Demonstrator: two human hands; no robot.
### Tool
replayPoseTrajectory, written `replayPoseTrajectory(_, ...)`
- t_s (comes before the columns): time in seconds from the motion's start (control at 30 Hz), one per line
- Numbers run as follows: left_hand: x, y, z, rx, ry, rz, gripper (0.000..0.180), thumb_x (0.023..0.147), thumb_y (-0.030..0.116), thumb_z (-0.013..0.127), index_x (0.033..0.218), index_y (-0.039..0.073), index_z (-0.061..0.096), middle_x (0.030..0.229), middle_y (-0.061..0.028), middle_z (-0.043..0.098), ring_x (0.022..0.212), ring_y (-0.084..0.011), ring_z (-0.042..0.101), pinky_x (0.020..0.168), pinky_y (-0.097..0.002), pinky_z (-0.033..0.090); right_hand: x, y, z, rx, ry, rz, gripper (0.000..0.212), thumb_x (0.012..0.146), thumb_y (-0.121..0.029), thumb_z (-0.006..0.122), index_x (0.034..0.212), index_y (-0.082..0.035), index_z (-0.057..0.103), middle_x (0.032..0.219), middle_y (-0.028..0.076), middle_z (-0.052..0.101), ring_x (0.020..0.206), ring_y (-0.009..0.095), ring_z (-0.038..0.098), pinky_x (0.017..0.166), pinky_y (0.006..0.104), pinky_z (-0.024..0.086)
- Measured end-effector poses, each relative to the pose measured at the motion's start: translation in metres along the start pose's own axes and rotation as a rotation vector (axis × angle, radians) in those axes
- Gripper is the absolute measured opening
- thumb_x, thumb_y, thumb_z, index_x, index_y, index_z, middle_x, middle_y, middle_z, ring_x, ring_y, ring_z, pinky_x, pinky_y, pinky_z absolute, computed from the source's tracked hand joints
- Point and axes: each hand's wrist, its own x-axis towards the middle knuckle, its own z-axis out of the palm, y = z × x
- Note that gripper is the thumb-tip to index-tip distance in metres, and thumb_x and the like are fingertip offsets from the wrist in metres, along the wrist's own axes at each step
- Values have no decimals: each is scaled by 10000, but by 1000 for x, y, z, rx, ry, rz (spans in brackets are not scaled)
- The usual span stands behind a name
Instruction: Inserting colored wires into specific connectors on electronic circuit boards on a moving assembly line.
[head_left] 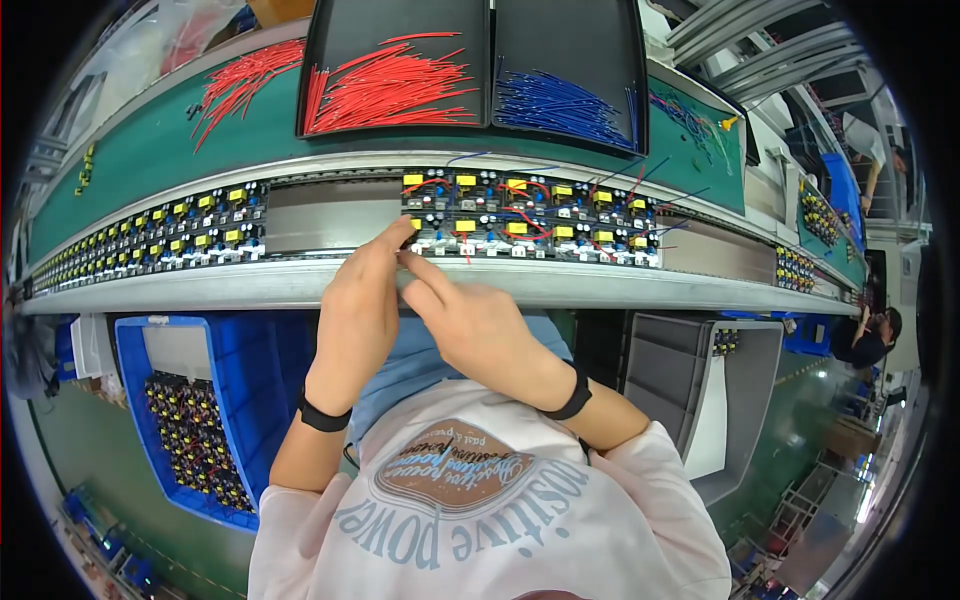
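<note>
A panel of circuit boards (540,211) with yellow blocks and loose red and blue wires sits on the conveyor in front of me. My left hand (362,305) has its fingers pressed together at the panel's near left corner, the fingertips on its edge. Close beside it, my right hand (478,325) reaches in from the right with bent fingers, their tips next to the left fingers at the rail. Whatever the right fingertips may hold is hidden. Red wires lie across several boards, and blue wires stick out past the panel's right end.
Beyond the conveyor stand black trays with red wires (400,90) and blue wires (560,105). More board panels (150,238) line the conveyor at left. Below the rail (600,285) are a blue bin (250,400) holding boards and a grey bin (665,370). People work at far right.
</note>
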Motion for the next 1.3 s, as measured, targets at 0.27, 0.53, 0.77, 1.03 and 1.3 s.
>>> replayPoseTrajectory(0.27, 6, 0, -19, 30, 5, 83, 440, 875, -111, 595, 1279, 52, 650, 1311, -175, 680, 1164, -386, 653, 982, -446, 529, 28, -6, 7, 16, -17, 40, 295, 859, -9, 591, 1149, -39, 549, 1057, 148, 681, 647, 343, 680, 584, 401, 562)
replayPoseTrajectory(0.53, -35, -52, -62, 284, 366, 25, 390, 874, 77, 755, 1250, 47, 655, 1327, -152, 657, 1184, -366, 625, 992, -434, 509, -6, 17, -19, -26, -64, 247, 381, 901, 73, 523, 1233, -92, 613, 1040, 146, 733, 882, 363, 726, 717, 435, 564)
replayPoseTrajectory(0.77, -57, -123, -130, 657, 540, -197, 562, 864, 214, 804, 1353, 28, 598, 1429, -181, 592, 1300, -372, 558, 1107, -456, 428, -53, 45, -47, -78, 18, 419, 382, 928, 85, 504, 1252, -89, 603, 1083, 194, 718, 965, 411, 708, 794, 454, 548)
replayPoseTrajectory(1.03, -53, -133, -137, 552, 427, -207, 651, 884, 333, 796, 1402, 14, 564, 1486, -200, 551, 1349, -400, 521, 1165, -462, 395, -100, 85, -90, -203, 80, 605, 309, 988, 33, 488, 1244, -101, 598, 1001, 199, 697, 957, 443, 690, 782, 452, 529)
replayPoseTrajectory(1.3, -37, -121, -108, 466, 351, -94, 613, 862, 195, 778, 1401, 7, 556, 1437, -220, 580, 1325, -412, 535, 1115, -476, 425, -152, 124, -106, -350, 254, 663, 319, 941, 6, 512, 1201, -106, 659, 1030, 202, 723, 938, 435, 699, 777, 489, 555)
